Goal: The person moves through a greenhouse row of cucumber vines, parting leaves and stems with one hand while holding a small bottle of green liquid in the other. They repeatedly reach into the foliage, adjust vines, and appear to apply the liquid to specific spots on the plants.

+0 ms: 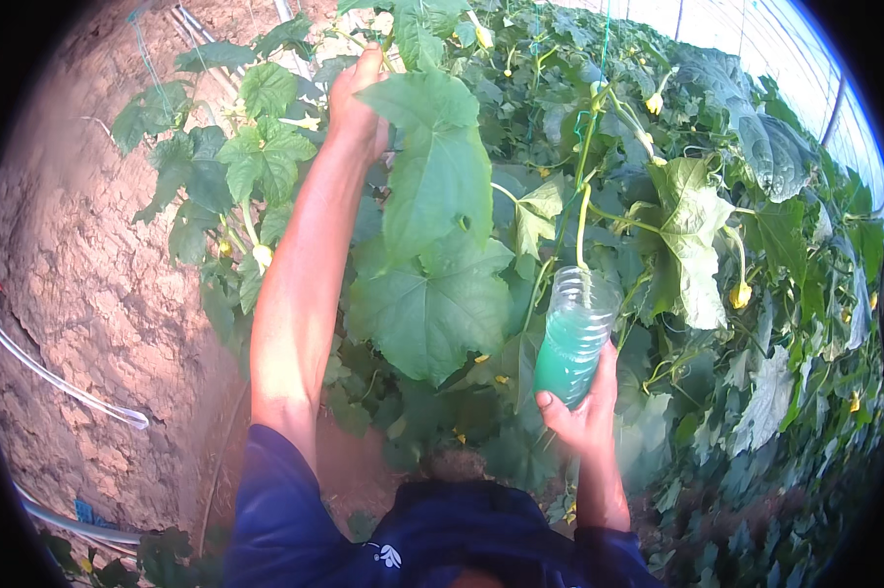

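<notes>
My right hand (589, 415) grips the lower part of a clear plastic bottle (563, 356) with ribbed sides and an open top. Blue-green liquid fills much of it. A pale green stalk (582, 224) hangs from a cucurbit vine stem (587, 140) and runs down into the bottle's mouth. Whatever is at the stalk's lower end is hard to make out through the plastic. Up at the top, my left hand (355, 99) is closed on another vine stem (388, 45), thumb upward. A large lobed leaf (438, 169) hides part of its fingers.
Dense foliage with yellow flowers (740, 295) spreads across the right. A rough earthen wall (118, 294) rises at the left, with a white strap (67, 382) and a grey hose (82, 523) along it. Green strings (606, 37) hold up vines. Greenhouse framing (837, 110) curves at upper right.
</notes>
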Demonstrator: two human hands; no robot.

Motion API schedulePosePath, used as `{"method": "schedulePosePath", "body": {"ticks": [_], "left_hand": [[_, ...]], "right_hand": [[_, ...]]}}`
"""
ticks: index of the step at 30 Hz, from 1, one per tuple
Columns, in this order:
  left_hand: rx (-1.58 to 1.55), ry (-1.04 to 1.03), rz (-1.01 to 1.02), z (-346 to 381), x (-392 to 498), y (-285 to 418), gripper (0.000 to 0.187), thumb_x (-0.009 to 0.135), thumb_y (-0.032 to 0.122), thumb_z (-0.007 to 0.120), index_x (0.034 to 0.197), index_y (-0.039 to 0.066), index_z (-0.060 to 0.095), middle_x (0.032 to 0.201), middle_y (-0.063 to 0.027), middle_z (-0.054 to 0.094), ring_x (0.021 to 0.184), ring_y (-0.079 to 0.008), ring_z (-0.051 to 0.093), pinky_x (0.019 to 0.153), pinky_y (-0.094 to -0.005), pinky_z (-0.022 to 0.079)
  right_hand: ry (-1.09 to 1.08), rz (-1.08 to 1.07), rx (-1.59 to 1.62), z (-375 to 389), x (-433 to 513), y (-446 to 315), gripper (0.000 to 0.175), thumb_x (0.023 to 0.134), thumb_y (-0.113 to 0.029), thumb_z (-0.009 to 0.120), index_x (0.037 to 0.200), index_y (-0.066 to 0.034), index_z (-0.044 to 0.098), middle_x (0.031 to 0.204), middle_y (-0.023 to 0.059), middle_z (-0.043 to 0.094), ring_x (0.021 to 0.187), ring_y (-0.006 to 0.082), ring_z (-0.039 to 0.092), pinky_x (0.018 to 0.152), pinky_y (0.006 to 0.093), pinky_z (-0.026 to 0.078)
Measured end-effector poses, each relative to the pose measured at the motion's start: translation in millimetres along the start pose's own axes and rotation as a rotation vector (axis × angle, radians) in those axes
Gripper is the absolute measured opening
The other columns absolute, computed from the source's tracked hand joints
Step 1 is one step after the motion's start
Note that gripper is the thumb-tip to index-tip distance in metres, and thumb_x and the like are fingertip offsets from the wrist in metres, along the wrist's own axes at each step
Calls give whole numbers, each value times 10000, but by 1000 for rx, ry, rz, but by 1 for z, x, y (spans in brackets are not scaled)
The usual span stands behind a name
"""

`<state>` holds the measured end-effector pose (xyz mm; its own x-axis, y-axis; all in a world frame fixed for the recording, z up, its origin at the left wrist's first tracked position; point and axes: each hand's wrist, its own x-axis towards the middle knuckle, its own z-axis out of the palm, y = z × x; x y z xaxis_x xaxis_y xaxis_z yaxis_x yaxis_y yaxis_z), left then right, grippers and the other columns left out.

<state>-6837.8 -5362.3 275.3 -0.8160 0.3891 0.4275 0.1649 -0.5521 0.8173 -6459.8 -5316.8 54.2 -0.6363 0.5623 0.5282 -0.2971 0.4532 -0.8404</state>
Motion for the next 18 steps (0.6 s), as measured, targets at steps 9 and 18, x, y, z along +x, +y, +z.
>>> {"method": "schedulePosePath", "body": {"ticks": [9, 18], "left_hand": [[90, -144, 17, 5, 20, 8, 277, 1068, 330, 563, 1099, 67, 643, 818, -30, 670, 596, -138, 558, 527, -339, 433], [125, -282, -99, -20, 21, 39, 211, 959, 301, 675, 1004, 95, 677, 831, -23, 668, 624, -116, 538, 560, -335, 412]], "right_hand": [[-20, -51, -157, 14, 88, -24, 943, 822, -335, 814, 1534, 37, 321, 1213, 154, 673, 1059, 223, 664, 944, 370, 524], [-2, -139, -220, 45, 156, -31, 898, 801, -319, 809, 1504, -5, 346, 1044, 176, 730, 863, 305, 731, 808, 411, 570]]}}
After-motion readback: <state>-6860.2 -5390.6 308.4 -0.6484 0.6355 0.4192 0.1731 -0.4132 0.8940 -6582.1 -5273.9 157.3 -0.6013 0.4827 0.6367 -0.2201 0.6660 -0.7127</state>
